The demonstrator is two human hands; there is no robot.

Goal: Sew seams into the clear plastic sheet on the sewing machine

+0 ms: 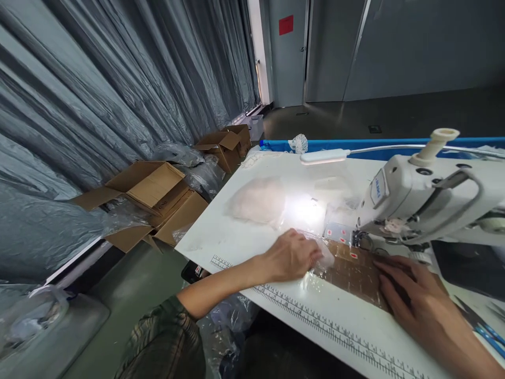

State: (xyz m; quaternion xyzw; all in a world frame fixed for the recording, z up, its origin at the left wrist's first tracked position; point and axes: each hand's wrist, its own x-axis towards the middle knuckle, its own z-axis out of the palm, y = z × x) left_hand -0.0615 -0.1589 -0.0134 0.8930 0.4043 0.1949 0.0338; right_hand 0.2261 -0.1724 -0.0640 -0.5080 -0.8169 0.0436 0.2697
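Observation:
My left hand (292,256) is curled closed on a bunched piece of sheer white material (325,256), just in front of the sewing machine. Whether this is thin fabric or plastic film, I cannot tell. Beneath and to its right lies a flat brown piece (349,271) with a glossy look and a small red mark, close to the needle area of the white sewing machine (394,197). My right hand (418,292) rests with fingers stretched over the brown piece's right edge; its fingertips are partly blurred.
Pale sheer material (256,200) lies on the white table (221,239), whose front edge bears a printed ruler. A lamp (325,156) stands behind it. Blue-handled scissors (487,331) lie at right. Open cardboard boxes (158,184) and plastic bags stand left of the table.

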